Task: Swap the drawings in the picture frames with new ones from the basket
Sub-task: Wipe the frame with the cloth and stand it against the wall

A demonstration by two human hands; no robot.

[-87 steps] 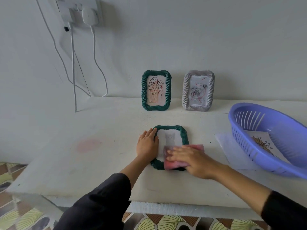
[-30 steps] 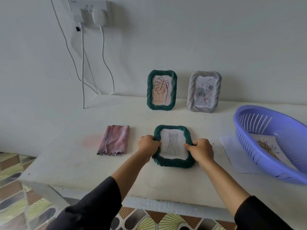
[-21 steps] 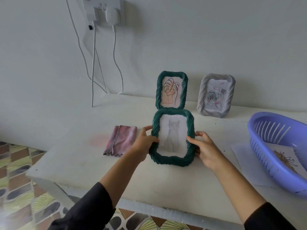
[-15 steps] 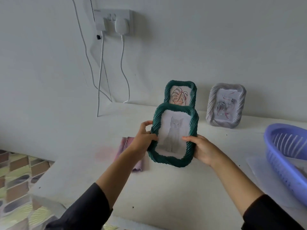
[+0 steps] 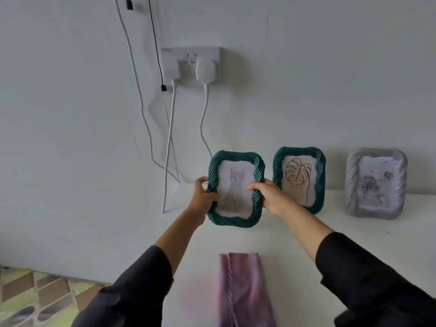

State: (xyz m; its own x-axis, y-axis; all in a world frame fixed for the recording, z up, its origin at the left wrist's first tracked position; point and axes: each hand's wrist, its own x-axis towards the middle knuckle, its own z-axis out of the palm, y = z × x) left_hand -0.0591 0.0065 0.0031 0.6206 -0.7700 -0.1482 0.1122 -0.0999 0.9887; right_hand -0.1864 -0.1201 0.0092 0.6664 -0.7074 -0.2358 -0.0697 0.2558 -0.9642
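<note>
A green ribbed picture frame (image 5: 236, 220) holding a grey cat drawing is upright near the wall. My left hand (image 5: 203, 195) grips its left edge and my right hand (image 5: 267, 195) grips its right edge. Whether its base touches the white table (image 5: 295, 239) I cannot tell. To its right a second green frame (image 5: 317, 175) with a leaf drawing leans against the wall. Further right stands a grey frame (image 5: 376, 182) with a rose drawing. The basket is out of view.
A pink cloth (image 5: 243, 286) lies folded on the table near the front. A wall socket (image 5: 191, 63) with two plugs hangs above, and white cables (image 5: 168, 147) drop to the table's left end. Patterned floor (image 5: 35, 300) shows at lower left.
Both hands lifted the cat frame off the table, stood it upright and carried it back and left, beside the leaf frame. The view rose and the basket left it.
</note>
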